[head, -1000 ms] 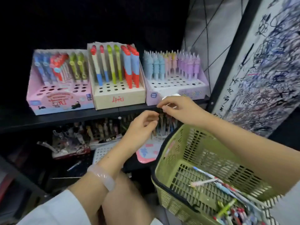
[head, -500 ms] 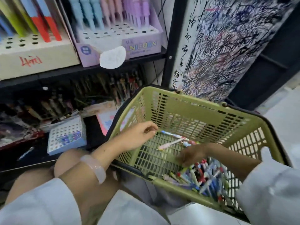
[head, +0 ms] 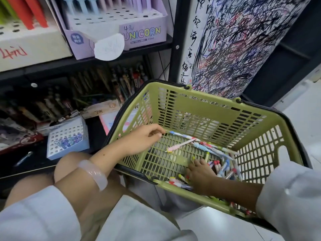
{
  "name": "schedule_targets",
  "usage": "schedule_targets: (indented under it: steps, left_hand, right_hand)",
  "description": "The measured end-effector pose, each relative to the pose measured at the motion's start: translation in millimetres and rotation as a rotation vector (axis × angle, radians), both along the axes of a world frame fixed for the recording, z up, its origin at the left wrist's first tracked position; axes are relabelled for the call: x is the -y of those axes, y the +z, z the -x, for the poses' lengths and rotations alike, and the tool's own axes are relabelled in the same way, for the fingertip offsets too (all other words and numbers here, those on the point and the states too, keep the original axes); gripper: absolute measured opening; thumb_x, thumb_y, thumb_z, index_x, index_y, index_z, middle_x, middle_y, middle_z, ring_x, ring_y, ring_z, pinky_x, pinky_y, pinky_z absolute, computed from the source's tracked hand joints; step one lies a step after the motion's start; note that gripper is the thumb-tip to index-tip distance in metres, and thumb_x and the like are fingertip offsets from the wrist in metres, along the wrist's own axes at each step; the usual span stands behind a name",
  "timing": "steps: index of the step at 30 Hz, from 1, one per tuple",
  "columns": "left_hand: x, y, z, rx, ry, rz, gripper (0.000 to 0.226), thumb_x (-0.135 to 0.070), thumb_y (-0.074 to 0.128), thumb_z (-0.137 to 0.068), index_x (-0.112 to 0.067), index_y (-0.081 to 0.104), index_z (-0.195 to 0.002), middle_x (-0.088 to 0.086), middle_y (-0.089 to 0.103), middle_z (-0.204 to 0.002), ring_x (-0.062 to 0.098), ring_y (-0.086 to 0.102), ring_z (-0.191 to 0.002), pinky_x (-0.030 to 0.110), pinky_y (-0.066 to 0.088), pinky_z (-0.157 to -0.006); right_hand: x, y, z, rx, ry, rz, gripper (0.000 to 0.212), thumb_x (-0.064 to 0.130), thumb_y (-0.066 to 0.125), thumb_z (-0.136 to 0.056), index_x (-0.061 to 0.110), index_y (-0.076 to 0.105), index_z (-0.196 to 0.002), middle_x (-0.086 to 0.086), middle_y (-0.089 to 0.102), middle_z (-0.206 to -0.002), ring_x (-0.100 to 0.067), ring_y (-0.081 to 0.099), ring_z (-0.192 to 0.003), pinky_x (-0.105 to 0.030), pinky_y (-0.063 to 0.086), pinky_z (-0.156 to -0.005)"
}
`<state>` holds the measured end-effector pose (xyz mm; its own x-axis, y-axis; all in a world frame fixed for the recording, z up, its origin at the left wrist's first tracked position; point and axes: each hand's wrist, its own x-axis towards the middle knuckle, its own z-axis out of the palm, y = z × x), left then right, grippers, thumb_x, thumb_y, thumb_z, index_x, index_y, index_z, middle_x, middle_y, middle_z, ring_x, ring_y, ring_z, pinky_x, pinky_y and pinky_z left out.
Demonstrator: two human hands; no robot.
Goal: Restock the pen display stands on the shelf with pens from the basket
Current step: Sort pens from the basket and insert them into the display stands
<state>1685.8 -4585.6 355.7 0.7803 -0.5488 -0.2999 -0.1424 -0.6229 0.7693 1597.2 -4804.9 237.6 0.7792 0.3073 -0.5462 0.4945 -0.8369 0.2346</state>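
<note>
Inside the green basket (head: 205, 108) our right hand (head: 199, 173) spreads loose fingers on the heaped pens (head: 224, 168), their long axes running away rightward, while our left hand (head: 142, 138), loosely curled, holds nothing beside a blue pen (head: 184, 136).

1 s ago both our hands were up at the shelf edge, below the purple stand (head: 121, 30). Now both are down in the basket (head: 199, 101). L hand (head: 140, 141) came over the near-left rim, fingers curled, tips by a blue-white pen (head: 184, 136). R hand (head: 199, 173) went deeper since 0.5 s ago, now in the pen pile (head: 224, 166), fingers spread among them; can't tell if it grips any. View dropped & swung right: stands mostly cut off at top, basket fills the middle.
</note>
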Motion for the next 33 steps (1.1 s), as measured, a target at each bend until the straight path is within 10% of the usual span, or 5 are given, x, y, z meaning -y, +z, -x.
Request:
schedule_targets:
  steps: [9, 20, 26, 33]
  left_hand:
    - [-8, 3, 3, -0.017, -0.012, 0.024, 0.024, -0.027, 0.043, -0.098, -0.027, 0.054, -0.119, -0.008, 0.056, -0.118, 0.004, 0.05, -0.11, 0.021, 0.039, -0.092]
    - [-10, 2, 3, -0.023, -0.016, 0.058, 0.015, -0.03, 0.044, -0.097, -0.037, 0.053, -0.107, -0.012, 0.056, -0.114, 0.006, 0.051, -0.11, 0.034, 0.041, -0.1]
    - [-12, 8, 3, -0.043, 0.068, 0.124, 0.019, -0.028, 0.044, -0.097, -0.045, 0.053, -0.094, -0.013, 0.059, -0.108, 0.007, 0.057, -0.104, 0.033, 0.044, -0.097]
    - [1, 15, 7, -0.245, 0.17, 0.29, 0.044, -0.04, 0.055, -0.09, -0.037, 0.038, -0.13, -0.018, 0.055, -0.112, 0.009, 0.052, -0.112, 0.036, 0.036, -0.106]
  right_hand:
    - [-12, -10, -6, 0.102, 0.107, 0.011, 0.05, 0.034, 0.051, -0.09, 0.01, 0.044, -0.133, -0.016, 0.041, -0.14, -0.036, 0.027, -0.132, -0.06, -0.008, -0.111]
    - [-8, -10, -12, -0.05, -0.276, -0.302, 0.048, 0.025, 0.064, -0.078, 0.014, 0.044, -0.12, -0.011, 0.054, -0.116, -0.031, 0.057, -0.1, -0.036, 0.045, -0.076]
    - [-14, 31, -45, -0.082, -0.761, -0.844, 0.033, 0.012, 0.065, -0.08, 0.013, 0.045, -0.107, -0.001, 0.058, -0.084, -0.011, 0.057, -0.062, -0.02, 0.048, -0.048]
    - [-43, 117, -83, -0.122, -1.005, -1.558, 0.013, -0.006, 0.057, -0.08, 0.006, 0.049, -0.081, -0.021, 0.055, -0.086, -0.031, 0.06, -0.081, -0.046, 0.055, -0.08]
